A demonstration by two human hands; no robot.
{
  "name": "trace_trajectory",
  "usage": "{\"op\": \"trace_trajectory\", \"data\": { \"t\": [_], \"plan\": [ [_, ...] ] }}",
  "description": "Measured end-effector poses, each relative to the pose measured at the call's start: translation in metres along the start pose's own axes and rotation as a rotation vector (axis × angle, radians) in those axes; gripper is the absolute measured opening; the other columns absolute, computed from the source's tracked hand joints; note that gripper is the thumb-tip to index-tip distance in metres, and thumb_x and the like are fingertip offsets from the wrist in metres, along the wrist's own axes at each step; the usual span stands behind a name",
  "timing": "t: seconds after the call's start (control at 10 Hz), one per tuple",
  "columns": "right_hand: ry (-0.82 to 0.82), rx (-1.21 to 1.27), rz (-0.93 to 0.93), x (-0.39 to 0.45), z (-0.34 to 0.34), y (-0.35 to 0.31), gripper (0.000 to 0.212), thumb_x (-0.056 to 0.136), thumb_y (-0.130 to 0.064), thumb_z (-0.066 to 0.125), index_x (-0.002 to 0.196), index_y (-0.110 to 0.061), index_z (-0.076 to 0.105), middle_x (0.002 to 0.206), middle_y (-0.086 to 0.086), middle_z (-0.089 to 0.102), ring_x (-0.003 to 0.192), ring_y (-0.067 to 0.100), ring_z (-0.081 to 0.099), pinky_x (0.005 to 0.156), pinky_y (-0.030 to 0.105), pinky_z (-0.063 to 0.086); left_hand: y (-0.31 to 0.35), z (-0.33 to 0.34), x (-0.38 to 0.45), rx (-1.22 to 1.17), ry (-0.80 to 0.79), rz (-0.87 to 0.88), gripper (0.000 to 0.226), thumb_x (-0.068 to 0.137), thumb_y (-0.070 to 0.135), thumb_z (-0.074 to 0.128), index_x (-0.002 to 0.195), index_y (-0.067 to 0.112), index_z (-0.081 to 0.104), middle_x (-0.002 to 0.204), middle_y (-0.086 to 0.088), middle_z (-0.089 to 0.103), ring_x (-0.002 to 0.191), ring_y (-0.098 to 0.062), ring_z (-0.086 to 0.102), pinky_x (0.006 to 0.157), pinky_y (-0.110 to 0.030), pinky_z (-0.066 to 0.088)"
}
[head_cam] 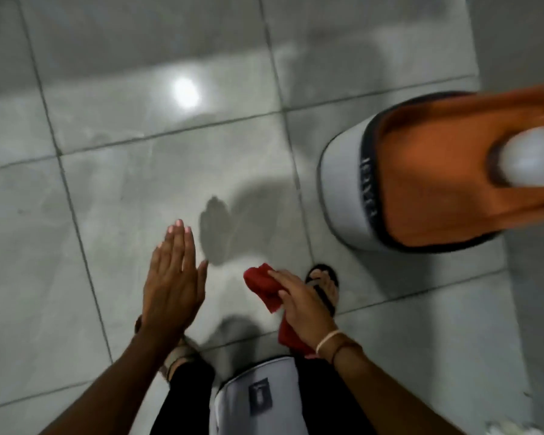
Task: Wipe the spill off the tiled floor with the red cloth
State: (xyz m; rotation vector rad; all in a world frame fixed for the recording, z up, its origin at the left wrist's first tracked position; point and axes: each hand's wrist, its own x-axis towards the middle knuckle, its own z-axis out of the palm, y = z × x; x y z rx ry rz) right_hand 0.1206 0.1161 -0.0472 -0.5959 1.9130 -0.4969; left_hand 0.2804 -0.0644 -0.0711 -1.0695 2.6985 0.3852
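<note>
I look straight down at a grey tiled floor (132, 189). My right hand (302, 306) grips a bunched red cloth (264, 287), held above the floor in front of my right foot. My left hand (171, 277) is flat and empty, fingers straight and together, hovering to the left of the cloth. Just ahead of both hands a darker patch (217, 237) lies on the tile; whether it is the spill or my hand's shadow I cannot tell. A fainter smear (107, 136) shows on the tile farther ahead.
A grey bin (343, 186) with an orange top stands at the right, a white rounded object (529, 158) on it. My sandalled right foot (324, 287) is beside the cloth. A bright lamp reflection (186, 92) glares on the far tiles. A grout line runs between my feet.
</note>
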Motion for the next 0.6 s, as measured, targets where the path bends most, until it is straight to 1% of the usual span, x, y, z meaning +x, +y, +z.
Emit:
{"op": "trace_trajectory", "data": {
  "t": [0.1,0.2,0.3,0.4,0.5,0.6],
  "plan": [
    [0.371,0.113,-0.118,-0.036,-0.094,-0.027,0.043,0.110,-0.012,0.047,0.152,-0.020,0.050,0.162,-0.002,0.047,0.149,0.015,0.045,0.128,0.020,0.027,0.085,-0.043,0.037,-0.122,0.071,0.114,0.062,0.105,0.026,0.041,0.157,-0.007,0.033,0.167,-0.026,0.030,0.155,-0.040,0.030,0.123,-0.056,0.037],
    [0.634,0.109,-0.189,-0.043,-0.174,-0.025,0.047,0.108,-0.023,0.041,0.155,-0.022,0.046,0.167,-0.003,0.039,0.155,0.006,0.033,0.127,0.010,0.023,0.175,-0.063,0.082,-0.239,0.131,0.229,0.060,0.107,0.023,0.045,0.159,-0.004,0.031,0.169,-0.023,0.027,0.158,-0.036,0.024,0.128,-0.051,0.029],
    [0.718,-0.020,-0.160,-0.013,-0.220,-0.001,0.048,0.110,-0.024,0.038,0.158,-0.023,0.038,0.172,0.003,0.026,0.157,0.016,0.026,0.130,0.036,0.026,0.242,-0.054,0.119,-0.294,0.132,0.303,0.059,0.110,0.025,0.040,0.161,-0.001,0.028,0.171,-0.020,0.022,0.161,-0.031,0.018,0.132,-0.047,0.021],
    [0.614,-0.178,-0.154,0.026,-0.236,0.026,0.050,0.112,-0.016,0.042,0.160,-0.022,0.032,0.174,0.009,0.019,0.158,0.027,0.028,0.125,0.054,0.040,0.270,-0.030,0.139,-0.288,0.097,0.332,0.059,0.110,0.025,0.039,0.161,-0.001,0.027,0.172,-0.019,0.020,0.161,-0.031,0.017,0.130,-0.050,0.026],
    [0.501,-0.222,-0.178,0.040,-0.242,0.034,0.053,0.111,-0.019,0.046,0.161,-0.022,0.030,0.174,0.011,0.015,0.161,0.029,0.021,0.126,0.055,0.038,0.265,-0.020,0.137,-0.216,0.110,0.351,0.058,0.109,0.026,0.036,0.160,-0.001,0.031,0.170,-0.021,0.026,0.159,-0.033,0.024,0.128,-0.051,0.030],
    [0.645,-0.098,-0.190,0.007,-0.260,0.009,0.054,0.109,-0.026,0.049,0.160,-0.022,0.033,0.173,0.007,0.025,0.159,0.025,0.027,0.128,0.054,0.034,0.234,-0.048,0.121,-0.151,0.109,0.329,0.058,0.109,0.029,0.037,0.159,0.000,0.034,0.169,-0.019,0.029,0.158,-0.032,0.026,0.128,-0.048,0.029]
  ]
}}
